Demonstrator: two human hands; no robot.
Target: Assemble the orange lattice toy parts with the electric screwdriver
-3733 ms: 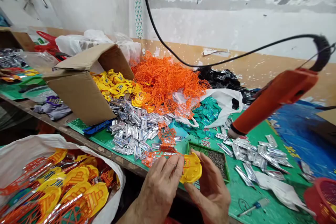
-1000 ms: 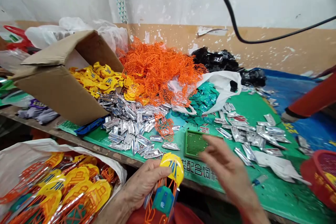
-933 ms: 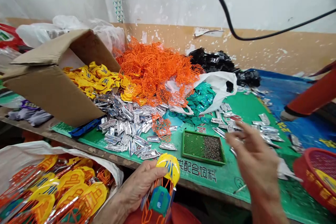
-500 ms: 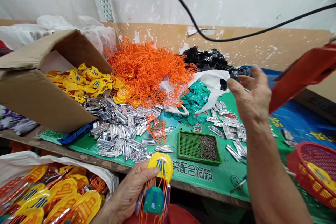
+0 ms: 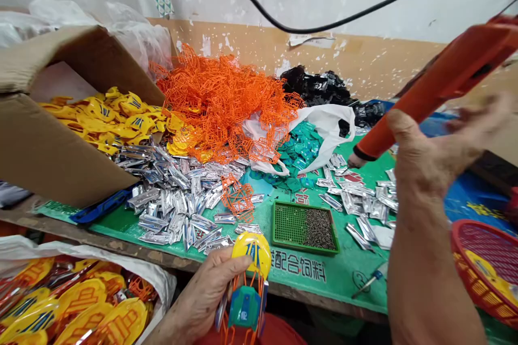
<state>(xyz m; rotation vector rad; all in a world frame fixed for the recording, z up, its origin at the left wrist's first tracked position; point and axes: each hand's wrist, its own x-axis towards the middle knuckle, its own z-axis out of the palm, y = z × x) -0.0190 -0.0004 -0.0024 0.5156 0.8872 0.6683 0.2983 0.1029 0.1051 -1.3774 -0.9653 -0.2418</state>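
Near-left of the green tray (image 5: 288, 225), the left hand (image 5: 214, 282) has its grip clamped on the yellow-topped assembly (image 5: 245, 304), likely for steadiness. Right of the tray, the right hand (image 5: 431, 159) spreads blurred fingers by the orange tool (image 5: 431, 91); contact is unclear.

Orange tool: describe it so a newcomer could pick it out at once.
Start at the green table and look up to the picture's right side, where the right hand is raised. The orange tool slants down leftward past it. Unlike the lattice-like orange pile, it is one thick, smooth bar, dark-ringed near its lower end.
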